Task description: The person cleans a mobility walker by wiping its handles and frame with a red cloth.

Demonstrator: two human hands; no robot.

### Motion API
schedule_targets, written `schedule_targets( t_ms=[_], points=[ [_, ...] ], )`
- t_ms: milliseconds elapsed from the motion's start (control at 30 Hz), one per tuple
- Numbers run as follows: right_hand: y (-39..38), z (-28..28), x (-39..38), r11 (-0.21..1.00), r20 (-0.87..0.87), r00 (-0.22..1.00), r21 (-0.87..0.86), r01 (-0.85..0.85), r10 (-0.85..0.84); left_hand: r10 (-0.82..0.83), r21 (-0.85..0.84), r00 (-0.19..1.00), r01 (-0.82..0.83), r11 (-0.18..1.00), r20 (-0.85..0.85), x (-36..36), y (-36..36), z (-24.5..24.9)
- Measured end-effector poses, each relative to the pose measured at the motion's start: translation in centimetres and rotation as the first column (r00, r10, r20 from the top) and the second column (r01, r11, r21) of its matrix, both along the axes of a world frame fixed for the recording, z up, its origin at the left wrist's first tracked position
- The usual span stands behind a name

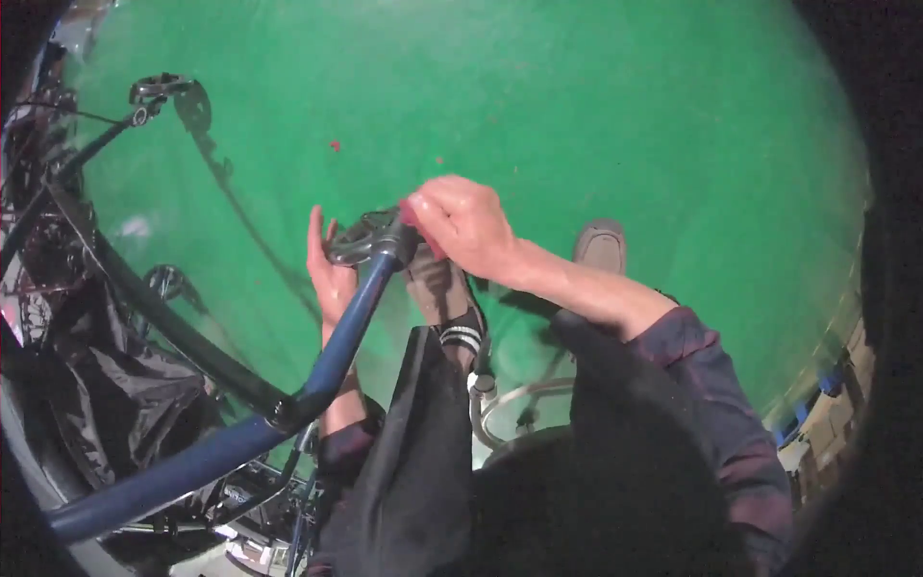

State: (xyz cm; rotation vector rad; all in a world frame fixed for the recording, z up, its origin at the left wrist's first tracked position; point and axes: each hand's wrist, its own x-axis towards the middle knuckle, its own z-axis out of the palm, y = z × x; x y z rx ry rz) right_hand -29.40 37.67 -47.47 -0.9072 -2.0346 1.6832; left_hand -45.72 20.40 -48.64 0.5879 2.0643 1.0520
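Observation:
My right hand (466, 223) is closed around a red cloth (410, 212), whose edges show between the fingers. It presses the cloth to the end of a dark fitting (392, 242) at the tip of a blue tube (338, 332). A dark looped piece (354, 245) sticks out to the left from that fitting. My left hand (332, 274) is beside this loop, behind the tube, fingers stretched upward. Part of the left forearm is hidden by the tube.
The blue tube joins a larger frame (163, 471) running to the lower left. Another looped end (162, 87) stands at upper left, near dark fabric (115, 394). My shoes (602, 248) rest on the green floor (615, 106). A curved pale tube (524, 389) lies between my legs.

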Motion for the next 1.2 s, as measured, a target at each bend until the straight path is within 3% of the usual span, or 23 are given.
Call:
schedule_targets(
  t_ms=[67,100,133,167,200,233,267,333,367,467,567,633,733,800,900,967,1033,1100,1200],
  points=[
    [-0.8,0.3,-2.7,0.972,-0.312,0.95,0.229,0.06,0.015,0.128,-0.085,0.992,-0.128,0.988,-0.01,0.3,-0.3,-0.2],
    [-1.5,-0.6,-3.8,0.941,-0.386,0.922,0.323,0.102,0.033,0.161,-0.12,0.987,-0.163,0.979,-0.022,0.0,0.0,-0.4],
    [-2.1,-2.1,-4.6,0.924,-0.395,0.918,0.361,0.128,0.027,0.181,-0.13,0.983,-0.185,0.974,-0.039,-0.5,0.5,-0.4],
    [-1.8,-4.0,-4.4,0.916,-0.295,0.954,0.393,0.08,0.044,0.188,-0.08,0.98,-0.193,0.978,-0.071,-0.4,0.9,-1.0],
    [-1.3,-6.6,-3.7,0.918,-0.081,0.985,0.381,-0.112,0.153,0.181,-0.021,0.976,-0.185,0.983,-0.121,0.0,1.2,-1.8],
    [-1.5,-9.0,-3.2,0.887,0.124,0.935,0.295,-0.354,0.332,0.153,0.045,0.977,-0.148,0.988,-0.149,0.2,1.3,-2.4],
    [-1.4,-10.3,-3.1,0.846,0.204,0.865,0.2,-0.495,0.458,0.127,0.093,0.977,-0.112,0.989,-0.169,-0.2,1.5,-2.8],
    [0.3,-8.2,-4.8,0.91,0.191,0.895,0.016,-0.414,0.404,0.105,0.106,0.976,-0.086,0.991,-0.19,-0.5,1.6,-2.5],
    [1.8,-5.8,-5.8,0.901,0.229,0.878,-0.222,-0.372,0.419,0.128,0.084,0.97,-0.112,0.99,-0.209,0.2,1.8,-2.3],
    [2.6,-5.0,-6.6,0.819,0.127,0.937,-0.533,-0.211,0.324,0.163,0.034,0.96,-0.159,0.987,-0.227,0.7,1.5,-2.4],
    [-0.8,-5.2,-6.7,0.912,-0.077,0.94,-0.228,-0.341,0.332,0.166,-0.009,0.983,-0.168,0.986,-0.079,0.3,2.9,-0.6],
    [0.1,-2.8,-4.8,0.921,-0.11,0.926,-0.114,-0.372,0.36,0.169,-0.024,0.985,-0.17,0.985,-0.023,0.0,3.3,0.1],
    [2.0,1.4,-2.0,0.843,-0.083,0.885,-0.274,-0.462,0.458,0.121,-0.042,0.991,-0.124,0.991,-0.06,-0.6,3.8,-0.1],
    [2.1,0.9,-2.4,0.858,-0.032,0.873,-0.169,-0.485,0.487,0.105,-0.046,0.991,-0.109,0.993,-0.084,-0.5,3.9,-0.2],
    [2.4,-4.7,-6.5,0.855,-0.19,0.857,-0.117,-0.505,0.48,0.084,-0.056,0.99,-0.091,0.994,-0.112,-0.4,3.9,0.0],
    [2.3,-6.7,-9.0,0.8,0.094,0.795,-0.056,-0.597,0.599,0.074,-0.066,0.99,-0.083,0.994,-0.122,-0.1,3.7,0.2],
    [3.3,-3.4,-9.4,0.7,0.301,0.664,-0.021,-0.713,0.685,0.049,-0.065,0.99,-0.058,0.996,-0.13,-0.4,4.0,0.1],
    [4.7,1.5,-8.8,0.605,0.37,0.557,-0.019,-0.796,0.744,0.01,-0.073,0.991,-0.02,0.997,-0.137,-0.6,3.9,0.1],
    [3.7,2.8,-6.4,0.621,0.338,0.619,0.116,-0.775,0.709,0.046,-0.018,0.99,-0.049,0.999,-0.135,-0.7,3.9,-0.1]
  ],
)
